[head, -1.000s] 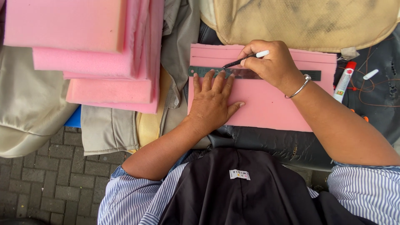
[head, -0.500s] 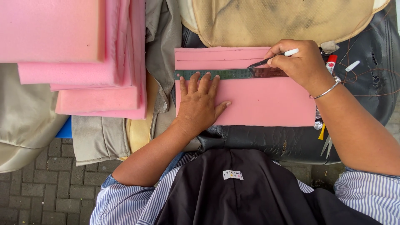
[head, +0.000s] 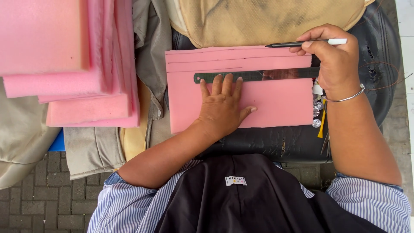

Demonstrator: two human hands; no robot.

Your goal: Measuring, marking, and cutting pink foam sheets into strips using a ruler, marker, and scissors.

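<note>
The left hand is lying flat on the pink foam sheet, fingers spread open and fingertips pressing the near edge of a dark metal ruler that is running across the sheet's upper half; the right hand is hovering at the sheet's far right corner, fingers pinching a slim pen; the sheet is resting on a black padded seat; a stack of pink foam is sitting well apart at the left.

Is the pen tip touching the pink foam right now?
No, the pen in the right hand lies level above the foam sheet's top edge.
</note>
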